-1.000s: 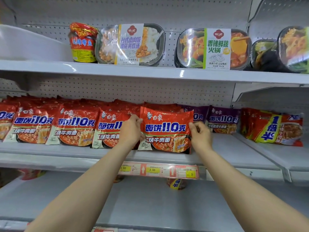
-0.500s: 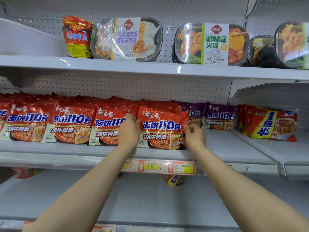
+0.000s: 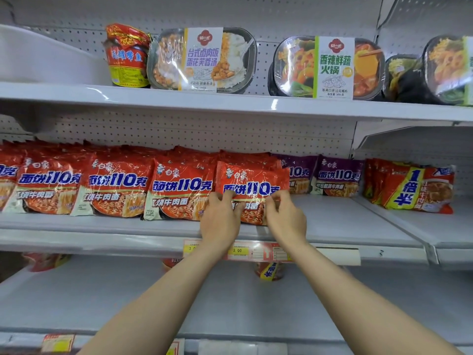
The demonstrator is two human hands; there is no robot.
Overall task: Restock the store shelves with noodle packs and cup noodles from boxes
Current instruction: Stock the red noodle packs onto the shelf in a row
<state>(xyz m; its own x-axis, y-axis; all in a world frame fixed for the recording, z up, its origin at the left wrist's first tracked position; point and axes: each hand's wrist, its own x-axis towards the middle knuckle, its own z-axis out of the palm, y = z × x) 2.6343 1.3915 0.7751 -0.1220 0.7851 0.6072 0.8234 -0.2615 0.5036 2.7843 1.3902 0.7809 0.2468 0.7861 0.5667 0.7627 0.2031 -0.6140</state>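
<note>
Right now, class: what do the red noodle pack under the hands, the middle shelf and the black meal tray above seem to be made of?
Red noodle pack: thin glossy plastic film, shown by its crinkles and glare streaks.
Middle shelf: probably painted sheet metal, smooth pale grey with a soft sheen.
Black meal tray: seemingly rigid dark plastic under shiny clear wrap, with a paper-like sleeve.

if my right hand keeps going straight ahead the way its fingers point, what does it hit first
Most likely the front red noodle pack: the right hand already has its fingertips at that pack's lower right edge, pointing up and into the shelf. Depth is hard to judge, so whether they touch is unclear.
</note>
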